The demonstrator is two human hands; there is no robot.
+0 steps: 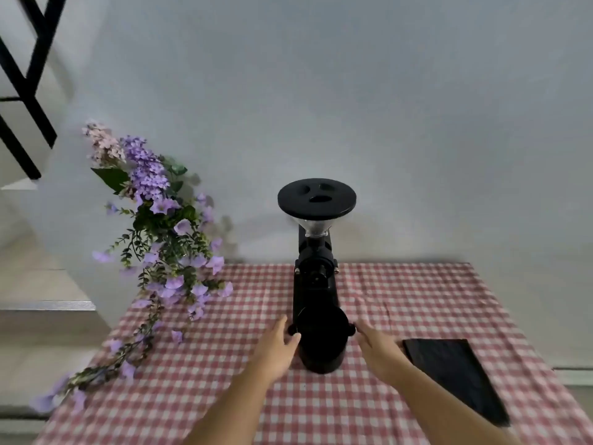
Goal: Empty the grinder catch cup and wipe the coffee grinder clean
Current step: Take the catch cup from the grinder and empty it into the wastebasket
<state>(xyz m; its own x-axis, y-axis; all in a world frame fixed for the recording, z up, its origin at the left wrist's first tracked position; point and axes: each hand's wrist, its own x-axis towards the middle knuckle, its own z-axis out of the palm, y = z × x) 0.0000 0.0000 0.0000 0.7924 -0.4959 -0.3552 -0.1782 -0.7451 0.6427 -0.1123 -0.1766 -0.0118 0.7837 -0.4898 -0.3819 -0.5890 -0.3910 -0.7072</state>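
A black coffee grinder (316,252) with a round lid and a clear hopper stands at the middle back of the table. In front of its base sits the black catch cup (322,340), round with small knobs on both sides. My left hand (277,348) is at the cup's left side, fingers apart, thumb near the rim. My right hand (377,346) is just right of the cup, fingers spread and close to the right knob. Neither hand clearly grips the cup. A dark folded cloth (455,374) lies flat to the right.
A red and white checked tablecloth (224,380) covers the table. A spray of purple flowers (160,239) with green leaves trails over the left side. A pale wall stands right behind the table. A black stair railing (22,85) is at the top left.
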